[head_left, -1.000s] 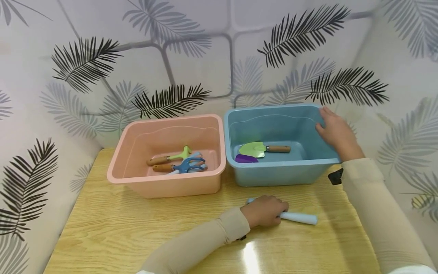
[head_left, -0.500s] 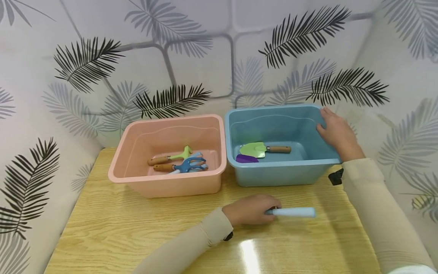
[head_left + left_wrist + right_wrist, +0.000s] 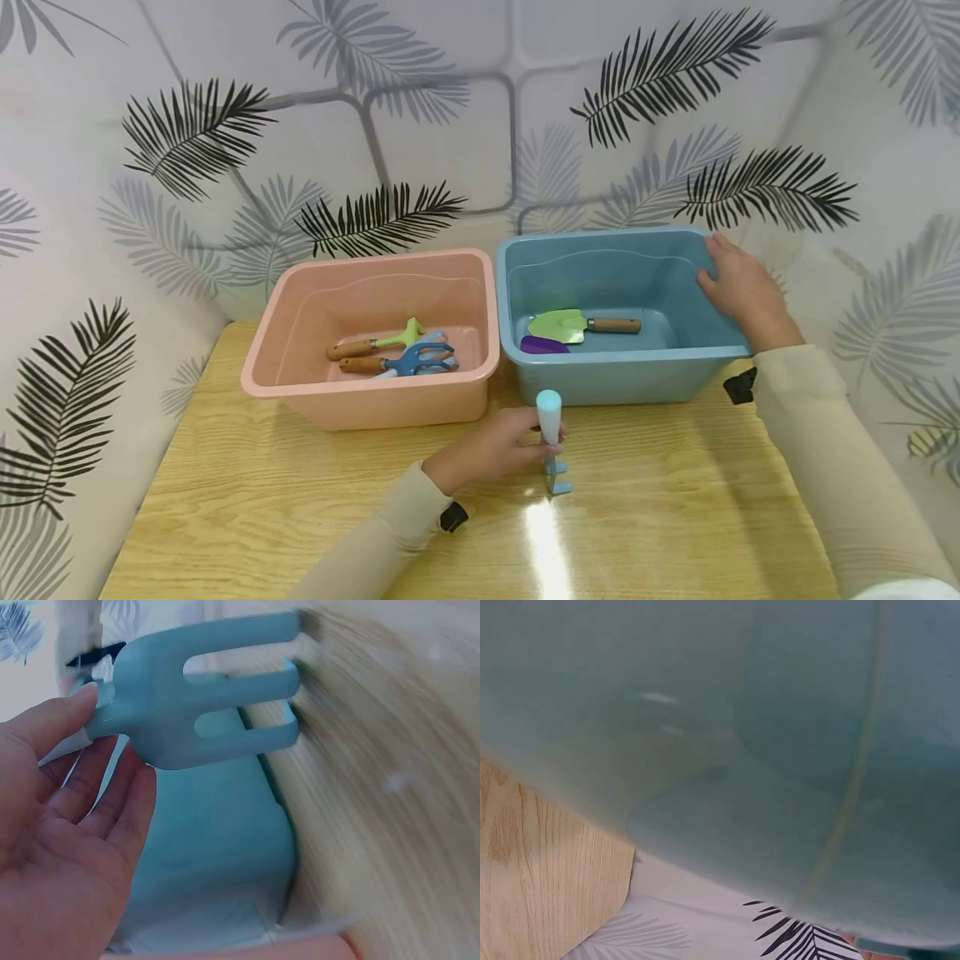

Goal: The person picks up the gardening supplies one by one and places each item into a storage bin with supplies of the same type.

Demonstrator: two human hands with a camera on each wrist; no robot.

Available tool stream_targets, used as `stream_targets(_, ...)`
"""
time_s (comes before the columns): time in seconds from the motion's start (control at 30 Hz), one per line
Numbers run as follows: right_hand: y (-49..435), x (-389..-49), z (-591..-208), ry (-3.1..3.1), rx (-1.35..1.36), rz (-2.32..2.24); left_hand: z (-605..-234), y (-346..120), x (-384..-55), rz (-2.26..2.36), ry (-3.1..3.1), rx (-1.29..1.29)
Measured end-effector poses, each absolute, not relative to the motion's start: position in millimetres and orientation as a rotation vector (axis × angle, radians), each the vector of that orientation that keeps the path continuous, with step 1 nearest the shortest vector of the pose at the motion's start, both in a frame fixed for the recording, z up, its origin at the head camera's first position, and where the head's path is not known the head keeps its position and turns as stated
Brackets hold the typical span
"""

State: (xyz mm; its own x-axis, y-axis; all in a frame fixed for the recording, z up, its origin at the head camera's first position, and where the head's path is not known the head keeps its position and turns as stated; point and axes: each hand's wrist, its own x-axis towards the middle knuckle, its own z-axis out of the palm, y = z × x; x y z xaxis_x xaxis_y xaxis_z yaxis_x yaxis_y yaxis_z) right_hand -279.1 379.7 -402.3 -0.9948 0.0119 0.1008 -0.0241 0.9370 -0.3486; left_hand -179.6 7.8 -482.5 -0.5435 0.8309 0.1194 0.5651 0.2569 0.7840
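Observation:
My left hand (image 3: 487,450) pinches a light blue hand rake (image 3: 549,421) by its neck, over the table in front of the tubs. Its handle points up toward the head camera and the bent tines hang below. In the left wrist view the rake's three-tined head (image 3: 154,697) shows large beyond the thumb and fingers. My right hand (image 3: 742,287) grips the right rim of the blue tub (image 3: 622,375), thumb on the inner side. That tub holds a green trowel (image 3: 558,327) with a wooden handle and a purple tool end (image 3: 545,345), partly hidden by the front wall.
Left of the blue tub stands a pink tub (image 3: 390,408). Inside lie a dark blue claw rake (image 3: 412,360), a green-headed tool (image 3: 408,333) and light blue pieces beneath. A leaf-patterned covering (image 3: 480,150) rises behind the wooden table (image 3: 300,483).
My left hand has lifted the light blue hand rake off the table, moved left and turned its handle from pointing right to pointing up. The right hand stays on the rim.

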Motion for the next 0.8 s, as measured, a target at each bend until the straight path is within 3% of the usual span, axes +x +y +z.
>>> stream_targets(0.47, 379, -280, -404, -2.985, 0.017, 0.548, -485, -18, -173, 1.418, 2.18, 1.109)
stream_targets(0.8, 381, -281, -404, -2.989, 0.013, 0.547, -439, -33, -163, 1.602, 2.135, 1.083)
